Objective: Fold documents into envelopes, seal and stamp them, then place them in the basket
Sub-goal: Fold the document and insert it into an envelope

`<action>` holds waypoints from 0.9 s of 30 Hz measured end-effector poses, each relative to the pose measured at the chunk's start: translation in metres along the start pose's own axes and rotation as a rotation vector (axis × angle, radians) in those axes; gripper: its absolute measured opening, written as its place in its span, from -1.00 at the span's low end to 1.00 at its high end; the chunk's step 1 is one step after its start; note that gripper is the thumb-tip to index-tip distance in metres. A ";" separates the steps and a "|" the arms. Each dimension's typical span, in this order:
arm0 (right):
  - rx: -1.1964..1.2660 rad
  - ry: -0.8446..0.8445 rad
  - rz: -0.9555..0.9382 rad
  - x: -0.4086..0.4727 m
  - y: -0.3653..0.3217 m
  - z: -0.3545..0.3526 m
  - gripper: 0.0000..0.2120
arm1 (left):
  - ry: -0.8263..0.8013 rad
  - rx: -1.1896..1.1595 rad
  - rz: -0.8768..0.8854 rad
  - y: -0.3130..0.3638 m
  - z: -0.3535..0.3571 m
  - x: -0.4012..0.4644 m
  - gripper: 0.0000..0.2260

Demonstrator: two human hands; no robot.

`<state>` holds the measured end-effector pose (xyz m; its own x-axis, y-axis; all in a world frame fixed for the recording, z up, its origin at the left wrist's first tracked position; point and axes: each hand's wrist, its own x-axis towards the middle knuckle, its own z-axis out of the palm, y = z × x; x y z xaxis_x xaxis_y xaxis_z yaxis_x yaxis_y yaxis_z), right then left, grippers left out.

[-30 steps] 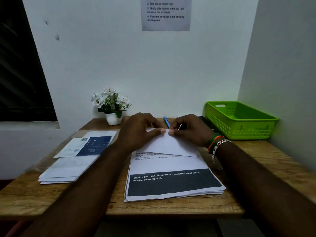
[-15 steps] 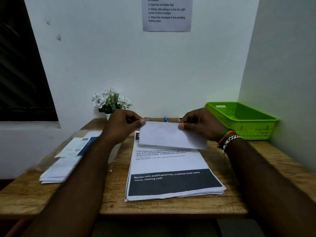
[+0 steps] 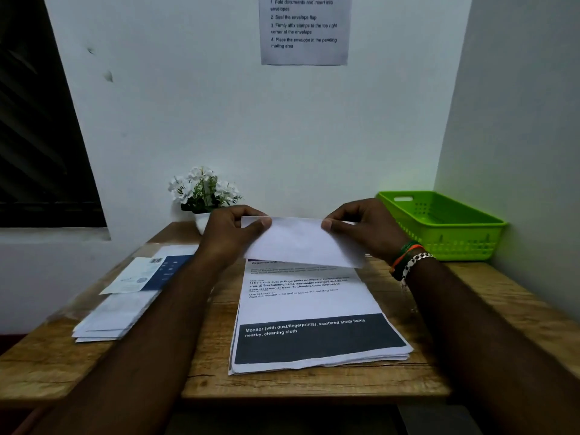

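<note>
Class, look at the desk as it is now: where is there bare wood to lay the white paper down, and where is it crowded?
Bare wood lies right of the document stack, before the green basket, and at the near-left corner below the envelopes. The back is crowded: both hands hold the folded paper beside the flower pot.

White flower pot [image 3: 203,196] sitting at worktop [image 3: 314,386] back-left against wall; instruction sheet [image 3: 303,29] hanging on wall above; dark window [image 3: 37,136] showing far left.
</note>
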<state>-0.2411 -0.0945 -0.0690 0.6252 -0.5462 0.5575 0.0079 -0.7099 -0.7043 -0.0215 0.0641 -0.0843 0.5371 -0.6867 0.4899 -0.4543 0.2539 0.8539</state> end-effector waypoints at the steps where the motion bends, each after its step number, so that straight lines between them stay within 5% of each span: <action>1: 0.016 0.012 0.002 0.001 0.000 -0.004 -0.92 | 0.021 -0.023 -0.012 -0.001 -0.002 0.001 -0.94; 9: 0.093 0.075 0.052 -0.002 0.006 -0.031 -0.91 | 0.051 -0.045 -0.107 -0.005 -0.006 0.003 -0.93; 15: 0.154 0.015 0.272 -0.004 0.012 -0.031 -0.82 | 0.064 -0.066 -0.223 -0.006 -0.003 0.002 -0.92; 21: -0.219 -0.294 0.472 -0.009 0.032 -0.026 -0.84 | -0.204 0.590 -0.070 -0.025 0.006 -0.005 -0.91; 27: -0.404 -0.318 0.503 -0.006 0.042 -0.024 -0.82 | -0.286 0.671 -0.063 -0.029 0.013 -0.006 -0.93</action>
<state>-0.2638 -0.1318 -0.0914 0.6747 -0.7380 0.0096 -0.5919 -0.5487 -0.5904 -0.0202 0.0520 -0.1142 0.4114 -0.8607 0.2999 -0.8156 -0.2007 0.5427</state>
